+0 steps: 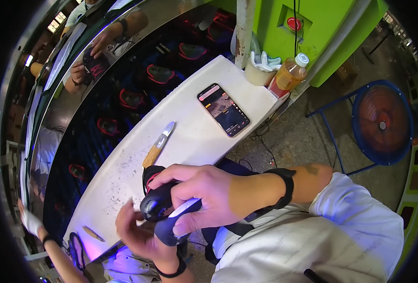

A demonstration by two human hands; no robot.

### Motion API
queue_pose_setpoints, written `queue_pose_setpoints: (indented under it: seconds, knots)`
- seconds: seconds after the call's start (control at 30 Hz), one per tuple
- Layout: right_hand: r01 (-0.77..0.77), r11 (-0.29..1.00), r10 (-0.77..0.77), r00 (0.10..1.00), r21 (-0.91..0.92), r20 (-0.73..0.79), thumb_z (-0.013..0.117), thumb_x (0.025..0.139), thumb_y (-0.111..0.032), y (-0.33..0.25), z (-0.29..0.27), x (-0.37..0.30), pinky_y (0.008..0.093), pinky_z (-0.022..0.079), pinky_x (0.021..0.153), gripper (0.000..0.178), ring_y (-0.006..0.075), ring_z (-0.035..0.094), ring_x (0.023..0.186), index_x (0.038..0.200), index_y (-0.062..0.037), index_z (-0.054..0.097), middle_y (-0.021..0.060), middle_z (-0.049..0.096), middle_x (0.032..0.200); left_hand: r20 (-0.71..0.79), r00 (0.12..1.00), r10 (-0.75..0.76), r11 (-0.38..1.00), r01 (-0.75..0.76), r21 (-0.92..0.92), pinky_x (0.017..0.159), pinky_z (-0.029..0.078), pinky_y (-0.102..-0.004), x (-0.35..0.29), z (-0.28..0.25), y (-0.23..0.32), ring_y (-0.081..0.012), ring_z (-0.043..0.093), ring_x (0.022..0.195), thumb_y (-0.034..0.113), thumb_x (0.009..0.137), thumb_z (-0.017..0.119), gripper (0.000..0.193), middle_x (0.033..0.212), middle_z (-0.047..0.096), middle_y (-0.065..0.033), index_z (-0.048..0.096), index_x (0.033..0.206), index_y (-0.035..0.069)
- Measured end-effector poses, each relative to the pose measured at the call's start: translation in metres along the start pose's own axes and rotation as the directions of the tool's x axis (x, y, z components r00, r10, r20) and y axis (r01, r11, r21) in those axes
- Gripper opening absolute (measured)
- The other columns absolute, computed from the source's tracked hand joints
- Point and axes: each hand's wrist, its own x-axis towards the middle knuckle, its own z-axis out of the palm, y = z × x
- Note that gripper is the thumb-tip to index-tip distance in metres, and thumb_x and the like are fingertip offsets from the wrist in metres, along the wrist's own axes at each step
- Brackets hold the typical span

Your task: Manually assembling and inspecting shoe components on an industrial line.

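Right hand: the right hand (204, 191) comes in from 4 o'clock and sits over a black shoe (158, 203); its fingers (164, 177) are clamped over the top of the shoe, and a thin white strip (185, 207) shows under them.
Left hand: the left hand (140, 236) is at 7 o'clock of the shoe, just below it; its fingers are curled and blurred, touching the shoe's underside, and whether they grip it cannot be told.
Shoe: black with a red lining at the opening, held at the near edge of the bench, roughly at 6 o'clock in the view.
Bench: the white bench (194, 137) runs from 7 o'clock up to 1 o'clock, its surface scuffed and speckled.
Knife: a knife (159, 144) with a wooden handle lies flat on the bench at 12 o'clock of the shoe, near but apart from it.
Phone: a phone (223, 109) with a lit screen lies flat further up the bench, at 1 o'clock of the knife.
Bottle: a bottle (290, 74) of amber drink with a white cap stands at the far end of the bench, just beside a cup (258, 70) stuffed with white gloves.
Fan: a blue fan (382, 123) stands on the floor at 3 o'clock.
Other people: another person's hand (29, 221) shows at 8 o'clock.
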Motion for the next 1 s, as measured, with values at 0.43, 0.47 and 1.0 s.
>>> queue_pose_setpoints:
  seconds: [0.43,0.47,1.0]
  knots:
    - [0.069,0.996,-0.072,0.995,-0.048,-0.067,0.083,0.079,-0.043,-0.001,0.012,-0.011,0.0389,0.054,0.086,0.046,0.0359,0.064,0.111,0.083,-0.002,0.061,0.0243,0.059,0.125,0.042,0.986,-0.163,0.965,0.168,-0.199,0.096,0.044,-0.0369,-0.042,-0.016,0.027,-0.0252,0.054,0.111,0.034,0.084,0.079,0.044,0.129,0.05,-0.0153,0.047,0.092,0.005]
    - [0.072,0.994,-0.077,0.995,-0.082,-0.06,0.084,0.079,-0.041,-0.003,0.012,-0.011,0.0384,0.054,0.085,0.046,0.0353,0.064,0.111,0.084,-0.0021,0.061,0.0235,0.06,0.123,0.032,0.984,-0.176,0.967,0.179,-0.183,0.096,0.044,-0.0369,-0.042,-0.018,0.027,-0.0252,0.054,0.111,0.034,0.084,0.079,0.044,0.129,0.05,-0.0153,0.047,0.092,0.005]
    - [0.093,0.97,-0.087,0.996,-0.224,0.033,0.086,0.079,-0.027,-0.004,0.015,-0.029,0.0461,0.051,0.1,0.036,0.0408,0.06,0.122,0.091,-0.0031,0.062,0.0268,0.059,0.127,0.14,0.989,-0.038,0.99,0.057,-0.132,0.081,0.052,-0.033,-0.049,-0.029,0.021,-0.0222,0.062,0.092,0.035,0.079,0.086,0.044,0.129,0.05,-0.0224,0.058,0.089,0.003]
